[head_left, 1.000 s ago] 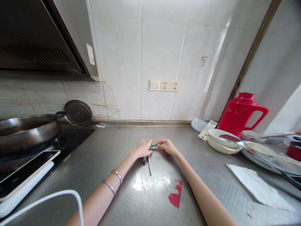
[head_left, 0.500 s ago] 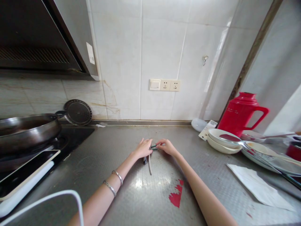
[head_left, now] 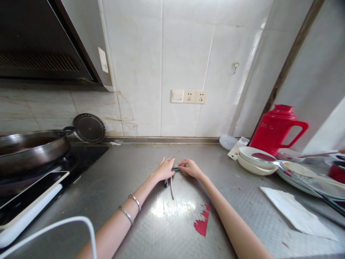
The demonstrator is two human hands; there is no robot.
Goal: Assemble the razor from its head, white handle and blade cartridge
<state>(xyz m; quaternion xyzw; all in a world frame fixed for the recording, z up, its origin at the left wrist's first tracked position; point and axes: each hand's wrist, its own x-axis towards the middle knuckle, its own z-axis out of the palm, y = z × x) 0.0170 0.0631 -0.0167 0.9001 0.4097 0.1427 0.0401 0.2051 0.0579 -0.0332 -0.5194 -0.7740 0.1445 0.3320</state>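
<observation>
My left hand [head_left: 165, 169] rests low over the steel counter, its fingers closed around the left end of a small dark green strip-like piece [head_left: 176, 168]. The other end of this piece is pinched by the fingertips of my right hand [head_left: 190, 168]. Its exact kind is too small to make out. From under my left hand a thin grey cord [head_left: 171, 190] trails toward me on the counter. Beside the cord, a short dark rod-like thing [head_left: 166, 183] sticks out, mostly covered by the same hand.
A pan [head_left: 32, 145] and a phone [head_left: 32, 196] on a white stand are at the left, near a white cable [head_left: 81, 219]. To the right stand a red thermos [head_left: 277, 127], stacked bowls [head_left: 254, 165] and a napkin [head_left: 295, 212]. A torn red patch [head_left: 202, 225] marks the counter.
My right fingers have tilted slightly and closed in a little on the dark green piece. The hands otherwise keep their places.
</observation>
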